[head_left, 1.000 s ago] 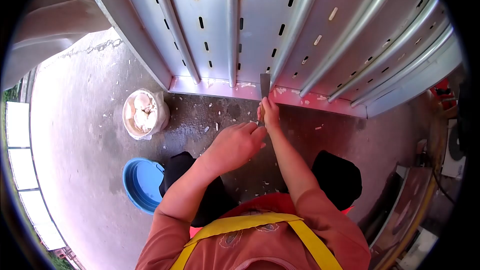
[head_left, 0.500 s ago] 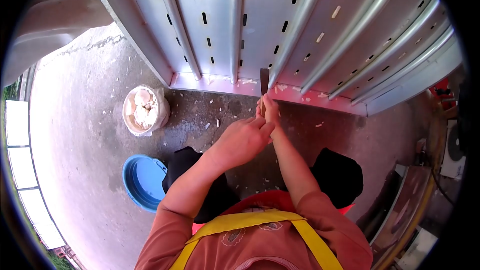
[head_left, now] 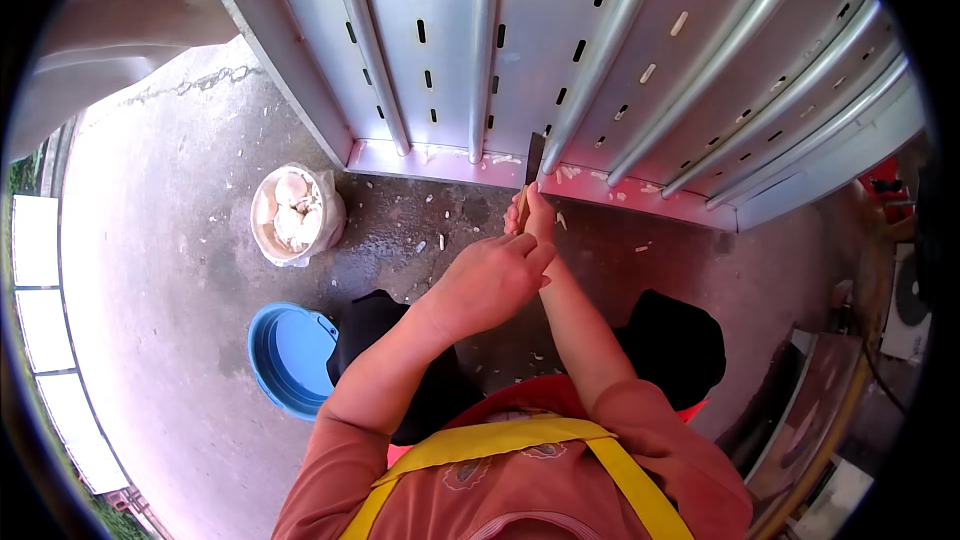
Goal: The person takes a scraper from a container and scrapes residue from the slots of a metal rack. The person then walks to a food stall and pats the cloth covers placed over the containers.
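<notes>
Your right hand [head_left: 535,215] wraps its fingers round the scraper [head_left: 535,158], dark, flat and narrow-bladed, slanting up by the metal rack's [head_left: 415,162] lower edge; your left hand's [head_left: 490,278] fingers curl just beside, whatever they pinch hidden.

The person has on a rust-coloured shirt [head_left: 460,500] with short, loose sleeves [head_left: 668,432] and dark, teardrop-like motifs on the front. Wide yellow straps [head_left: 500,436] cross it, meeting in a band over the chest. Both knees are covered in black cloth [head_left: 672,345], and the forearms are bare.
</notes>
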{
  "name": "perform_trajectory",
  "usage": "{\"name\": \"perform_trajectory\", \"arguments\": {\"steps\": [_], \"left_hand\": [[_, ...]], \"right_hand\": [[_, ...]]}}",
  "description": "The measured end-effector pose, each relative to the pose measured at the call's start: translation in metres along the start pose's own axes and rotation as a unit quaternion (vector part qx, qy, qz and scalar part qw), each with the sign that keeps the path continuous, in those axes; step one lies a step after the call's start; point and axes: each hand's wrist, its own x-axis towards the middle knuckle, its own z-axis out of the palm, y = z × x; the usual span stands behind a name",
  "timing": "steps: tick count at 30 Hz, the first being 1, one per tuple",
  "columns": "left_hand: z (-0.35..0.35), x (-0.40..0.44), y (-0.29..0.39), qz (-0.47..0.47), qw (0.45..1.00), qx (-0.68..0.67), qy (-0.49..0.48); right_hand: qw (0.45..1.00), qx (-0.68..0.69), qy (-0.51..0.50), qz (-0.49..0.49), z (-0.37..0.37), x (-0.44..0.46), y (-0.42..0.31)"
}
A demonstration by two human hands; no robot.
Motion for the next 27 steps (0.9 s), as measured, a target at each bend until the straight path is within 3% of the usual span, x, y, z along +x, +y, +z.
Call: {"name": "perform_trajectory", "arguments": {"steps": [2, 5, 8, 14, 17, 18, 20, 23, 25, 27], "left_hand": [[0.000, 0.000, 0.001, -0.002, 1.000, 0.003, 0.006], [-0.001, 0.000, 0.003, -0.003, 1.000, 0.004, 0.001], [0.000, 0.002, 0.002, 0.002, 1.000, 0.010, -0.014], [0.004, 0.002, 0.002, 0.000, 1.000, 0.011, -0.003], [0.002, 0.002, 0.003, 0.003, 1.000, 0.007, 0.000], [-0.001, 0.003, 0.004, 0.006, 1.000, 0.008, -0.006], [-0.002, 0.006, 0.004, 0.008, 1.000, 0.009, -0.012], [0.002, 0.009, 0.003, 0.009, 1.000, 0.005, -0.006], [0.003, 0.011, 0.001, 0.014, 1.000, -0.003, 0.002], [0.004, 0.012, -0.001, 0.002, 1.000, -0.006, -0.010]], "right_hand": [[0.999, -0.035, 0.011, -0.017, -0.006, 0.000, 0.002], [0.998, 0.023, -0.009, 0.061, 0.000, 0.001, -0.015], [0.980, 0.106, -0.144, 0.085, -0.021, 0.014, -0.009], [0.997, -0.008, -0.057, 0.042, -0.018, 0.004, -0.016], [0.974, -0.213, 0.070, -0.014, -0.018, 0.002, -0.020], [0.942, -0.325, 0.049, -0.073, -0.020, 0.002, -0.023], [0.825, -0.535, 0.012, -0.181, -0.030, 0.000, -0.035], [0.547, -0.711, -0.163, -0.411, -0.012, -0.010, -0.110], [0.579, -0.724, -0.213, -0.308, 0.007, -0.030, -0.172], [0.574, -0.782, -0.181, -0.160, 0.022, -0.067, -0.232]]}}
